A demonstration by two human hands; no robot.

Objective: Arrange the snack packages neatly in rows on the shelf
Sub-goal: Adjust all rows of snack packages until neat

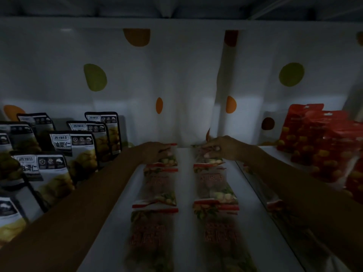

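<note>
two rows of clear snack packets are lying flat on the white shelf [186,193], left row [157,185] and right row [216,185] running near to far. left hand [155,152] is gripping the far left packet [170,157], fingers curled over its top edge. right hand [222,148] is pinching the far right packet [209,160]. black pouches [74,146] are standing left, red bags [314,142] right.

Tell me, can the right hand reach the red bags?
Probably yes. The right hand pinches the back packet, and the red bags stand close on its right. Only a low divider seems to lie between; it must let go first.
</note>
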